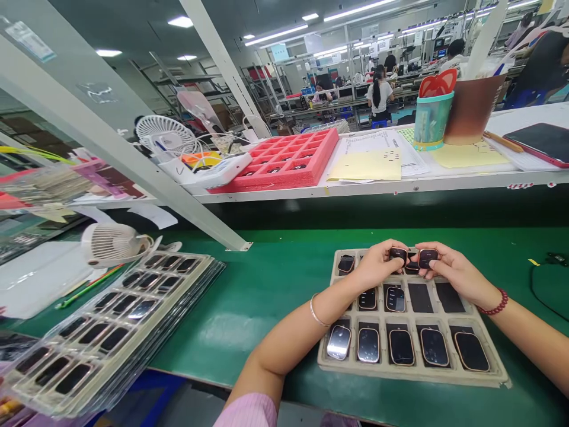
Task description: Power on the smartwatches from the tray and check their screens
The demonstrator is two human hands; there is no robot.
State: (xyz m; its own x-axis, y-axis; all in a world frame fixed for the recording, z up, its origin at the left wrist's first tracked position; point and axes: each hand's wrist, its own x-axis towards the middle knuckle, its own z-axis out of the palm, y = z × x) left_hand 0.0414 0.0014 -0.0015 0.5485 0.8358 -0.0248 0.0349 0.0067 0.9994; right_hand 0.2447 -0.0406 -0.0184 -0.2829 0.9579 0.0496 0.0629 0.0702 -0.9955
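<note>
One watch (398, 255) is gripped between the fingers and thumb of our left hand (383, 261), and a second watch (428, 258) in our right hand (451, 268), just beside it, both over the back row of the pale tray (413, 375) on the green counter (258, 296). Our hands and left forearm (344, 290) hide parts of that tray; five watches fill its front row. To the left lie stacked trays (100, 362), with a white fan (111, 242) near their far end. A slanting post (195, 213) stands between, and a shelf (368, 190) behind carries pink foam (329, 154).
</note>
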